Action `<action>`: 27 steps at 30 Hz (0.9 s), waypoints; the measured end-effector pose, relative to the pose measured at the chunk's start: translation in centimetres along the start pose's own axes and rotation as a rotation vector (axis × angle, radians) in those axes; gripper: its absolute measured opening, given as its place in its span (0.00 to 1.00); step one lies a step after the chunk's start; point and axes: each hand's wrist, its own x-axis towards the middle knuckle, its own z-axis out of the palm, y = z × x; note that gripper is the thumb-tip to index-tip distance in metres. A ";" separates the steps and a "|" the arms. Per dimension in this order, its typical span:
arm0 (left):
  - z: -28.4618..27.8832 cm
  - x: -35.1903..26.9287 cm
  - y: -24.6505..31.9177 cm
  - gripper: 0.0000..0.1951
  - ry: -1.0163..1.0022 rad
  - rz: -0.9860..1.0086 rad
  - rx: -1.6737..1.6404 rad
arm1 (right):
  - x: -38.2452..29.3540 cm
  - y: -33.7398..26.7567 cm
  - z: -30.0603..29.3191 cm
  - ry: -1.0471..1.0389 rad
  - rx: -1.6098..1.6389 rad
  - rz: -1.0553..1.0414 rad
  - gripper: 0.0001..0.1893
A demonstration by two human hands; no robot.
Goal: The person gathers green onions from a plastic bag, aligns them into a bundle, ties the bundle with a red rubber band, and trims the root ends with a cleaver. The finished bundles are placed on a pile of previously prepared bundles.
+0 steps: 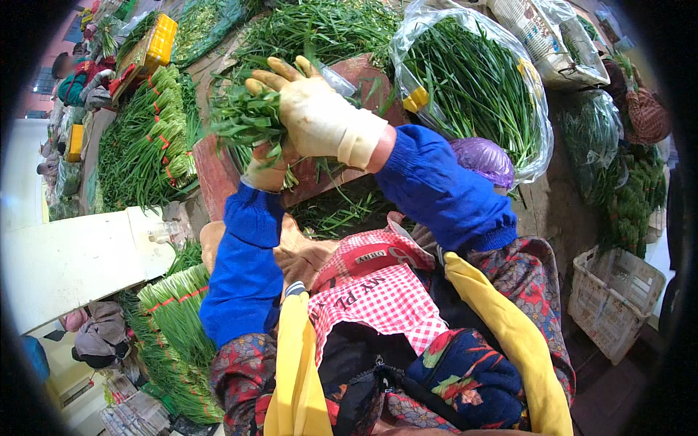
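My left hand [267, 169], in a pale glove and blue sleeve cover, is closed around a small bunch of long green leaves [248, 117] above a reddish board [215, 174]. Over the bunch's right side lies my right hand [319, 111], in a stained white glove, with its yellowed fingers spread; its palm side is hidden. Loose leaves [338, 212] lie below the board. Beyond the board is a heap of green leaves [327, 27]. A clear plastic bag [545, 141] full of long green leaves stands to the right, with a purple plastic bundle [482, 161] beside it.
Bundles tied with red bands [158, 125] lie left, and more [180, 300] lie lower left beside a white panel [71, 261]. A plastic crate [613, 305] stands at right, a white basket [540, 43] at upper right. Other people [82, 82] work at the far left and right.
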 end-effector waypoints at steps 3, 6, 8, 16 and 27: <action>-1.1 -1.0 -0.7 0.29 0.080 0.206 -0.021 | -1.0 0.2 1.3 0.227 0.316 -0.012 0.48; -0.4 -3.4 -0.2 0.29 0.272 0.353 0.707 | -4.2 0.4 3.6 0.186 0.759 0.092 0.59; 0.9 -4.2 1.1 0.27 0.090 0.317 0.296 | -7.1 -0.5 5.7 0.137 0.763 0.168 0.65; 9.0 -13.3 2.1 0.20 0.172 0.568 0.597 | -13.2 -3.3 8.5 -0.474 0.334 0.237 0.56; 16.1 -26.5 3.0 0.10 0.345 0.836 0.677 | -18.7 -4.0 12.3 -1.127 -0.002 0.206 0.24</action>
